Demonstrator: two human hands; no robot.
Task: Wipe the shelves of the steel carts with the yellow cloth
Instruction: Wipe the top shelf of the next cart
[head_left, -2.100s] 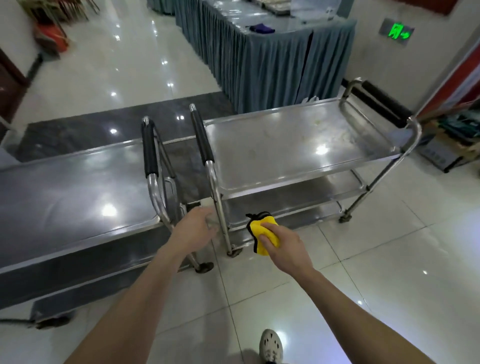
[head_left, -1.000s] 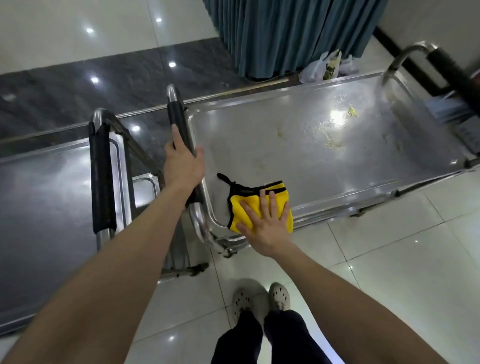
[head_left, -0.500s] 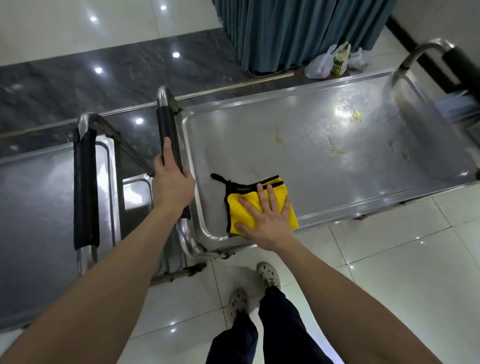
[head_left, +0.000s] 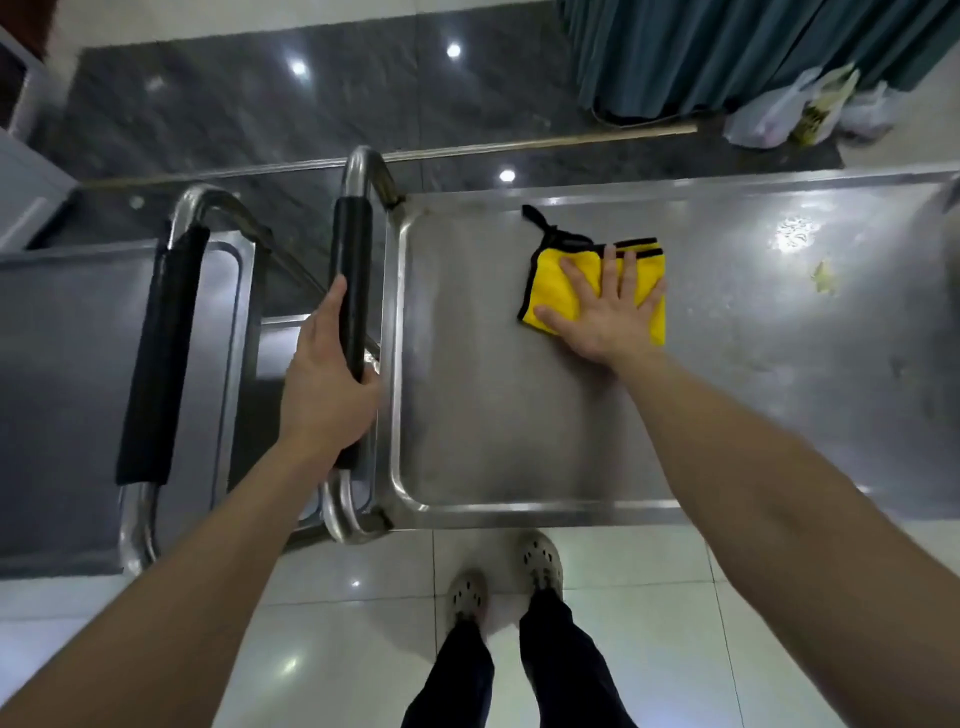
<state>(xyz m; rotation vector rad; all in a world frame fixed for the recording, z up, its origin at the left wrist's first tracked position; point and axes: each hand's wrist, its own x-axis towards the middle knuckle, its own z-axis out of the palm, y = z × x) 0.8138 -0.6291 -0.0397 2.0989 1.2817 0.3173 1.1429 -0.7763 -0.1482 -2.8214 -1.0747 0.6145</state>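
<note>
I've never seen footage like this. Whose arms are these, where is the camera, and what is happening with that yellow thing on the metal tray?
There is no machine here. These are a person's two bare arms, filmed by one wide-angle camera worn on the head and looking down. That is why the person's own shoes show at the bottom. The left hand grips the black handle of a steel cart. The right hand, fingers spread flat, presses a yellow cloth onto the cart's top shelf to wipe it. A small yellowish scrap lies farther right on that shelf. A second cart stands to the left.
</note>
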